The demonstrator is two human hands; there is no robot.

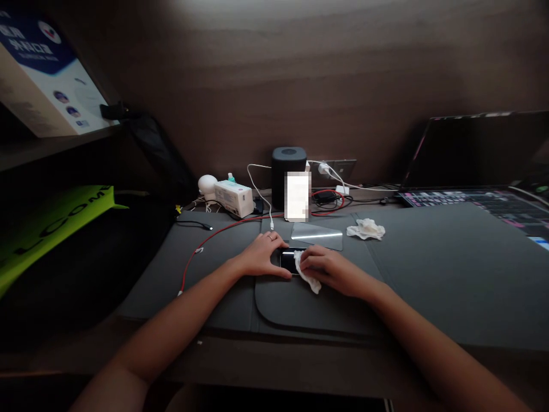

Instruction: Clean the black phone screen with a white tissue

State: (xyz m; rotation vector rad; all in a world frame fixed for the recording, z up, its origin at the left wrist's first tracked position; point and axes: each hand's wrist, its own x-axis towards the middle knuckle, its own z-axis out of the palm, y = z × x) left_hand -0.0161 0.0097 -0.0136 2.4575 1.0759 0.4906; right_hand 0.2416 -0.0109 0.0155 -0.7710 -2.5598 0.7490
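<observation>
Holding a dark phone [288, 262] by its edges between widely parted left fingers [278, 241]; pinching a crumpled white tissue [312, 281] over it in narrowed right fingers [312, 261].

The right hand [329, 268] and tissue [310, 281] hide part of the phone [287, 261]; the view's right edge crops the laptop [476, 153].

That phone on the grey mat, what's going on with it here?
A person has the left hand around one end of a dark-screened phone, thumb and fingers at opposite edges. The right hand holds a white tissue over the other end. The phone lies on a grey mat. Just beyond it is a clear, shiny sheet, with a crumpled tissue to its right.
</observation>
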